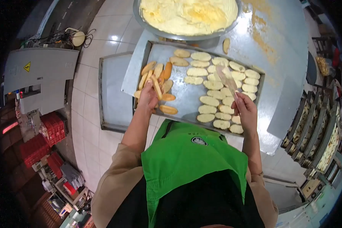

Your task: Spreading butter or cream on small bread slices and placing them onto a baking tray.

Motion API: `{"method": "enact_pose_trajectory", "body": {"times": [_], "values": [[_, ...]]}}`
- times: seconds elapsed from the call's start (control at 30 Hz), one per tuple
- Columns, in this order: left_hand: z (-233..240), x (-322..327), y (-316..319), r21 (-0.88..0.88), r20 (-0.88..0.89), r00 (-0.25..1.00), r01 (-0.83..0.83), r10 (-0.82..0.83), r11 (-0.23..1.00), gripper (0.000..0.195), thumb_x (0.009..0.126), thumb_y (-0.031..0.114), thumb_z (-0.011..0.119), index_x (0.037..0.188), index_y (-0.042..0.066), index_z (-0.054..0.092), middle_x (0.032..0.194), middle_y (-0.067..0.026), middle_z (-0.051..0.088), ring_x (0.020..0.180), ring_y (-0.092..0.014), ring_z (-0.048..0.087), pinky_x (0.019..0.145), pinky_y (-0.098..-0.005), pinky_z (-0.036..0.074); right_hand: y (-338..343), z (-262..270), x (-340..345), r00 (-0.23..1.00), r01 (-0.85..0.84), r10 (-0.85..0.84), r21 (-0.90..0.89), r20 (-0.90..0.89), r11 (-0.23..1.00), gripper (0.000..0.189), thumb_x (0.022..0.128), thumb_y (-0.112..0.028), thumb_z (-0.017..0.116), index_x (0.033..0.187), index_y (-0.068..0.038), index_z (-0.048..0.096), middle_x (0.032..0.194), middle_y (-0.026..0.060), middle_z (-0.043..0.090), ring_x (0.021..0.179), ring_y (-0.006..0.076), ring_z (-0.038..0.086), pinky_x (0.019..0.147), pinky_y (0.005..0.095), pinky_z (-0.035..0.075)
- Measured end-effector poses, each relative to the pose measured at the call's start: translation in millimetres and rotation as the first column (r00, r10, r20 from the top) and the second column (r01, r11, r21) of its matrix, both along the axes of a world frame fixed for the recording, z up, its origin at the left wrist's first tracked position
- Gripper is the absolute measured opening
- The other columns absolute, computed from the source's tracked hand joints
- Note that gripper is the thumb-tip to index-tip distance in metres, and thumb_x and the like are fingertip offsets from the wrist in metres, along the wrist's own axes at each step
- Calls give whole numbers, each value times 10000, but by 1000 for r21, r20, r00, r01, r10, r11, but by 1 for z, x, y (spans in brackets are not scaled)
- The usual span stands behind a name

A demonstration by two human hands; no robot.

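My left hand [149, 95] grips an oblong slice of bread [156, 86] over the left end of a metal baking tray [185, 98]. Loose plain bread slices [168, 109] lie around that hand, some with brown crust showing. In my right hand [245, 107] is a flat spreading spatula [227, 79], its blade pointing away from me above the tray's right half. Beneath it, rows of slices coated with pale yellow cream [209, 100] cover that side. Beyond the tray stands a large metal bowl [176, 35] heaped with yellow cream [188, 14].
A metal table [285, 65] carries the tray, with crumbs and one stray slice [226, 46] on it. An unfilled tray [116, 91] is at the left. Stacked trays of slices [310, 131] stand at right; a grey cabinet [42, 74] and red crates [52, 128] are far left.
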State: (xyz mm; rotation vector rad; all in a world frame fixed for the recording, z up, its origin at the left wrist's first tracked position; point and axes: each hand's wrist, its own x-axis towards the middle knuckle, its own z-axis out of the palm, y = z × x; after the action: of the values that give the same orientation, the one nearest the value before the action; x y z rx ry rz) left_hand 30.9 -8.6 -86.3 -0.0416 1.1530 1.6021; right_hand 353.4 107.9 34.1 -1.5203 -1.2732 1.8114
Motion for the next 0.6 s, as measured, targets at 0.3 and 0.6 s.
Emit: {"method": "enact_pose_trajectory", "body": {"times": [0.3, 0.6], "values": [[37, 10, 24, 210, 299, 953, -12, -52, 978, 425, 879, 320, 361, 1198, 40, 389, 1077, -152, 535, 752, -179, 530, 642, -304, 463, 180, 31, -125, 586, -635, -24, 478, 810, 606, 227, 800, -171, 458, 968, -122, 603, 841, 144, 617, 783, 275, 600, 634, 362, 462], [29, -16, 7, -36, 440, 898, 7, 10, 999, 340, 891, 366, 340, 1152, 169, 435, 882, -117, 527, 619, -163, 515, 478, -220, 448, 277, -29, -212, 65, -877, 164, -22, 984, 480, 213, 754, -126, 470, 863, -48, 636, 869, 134, 628, 809, 272, 606, 650, 359, 474]]}}
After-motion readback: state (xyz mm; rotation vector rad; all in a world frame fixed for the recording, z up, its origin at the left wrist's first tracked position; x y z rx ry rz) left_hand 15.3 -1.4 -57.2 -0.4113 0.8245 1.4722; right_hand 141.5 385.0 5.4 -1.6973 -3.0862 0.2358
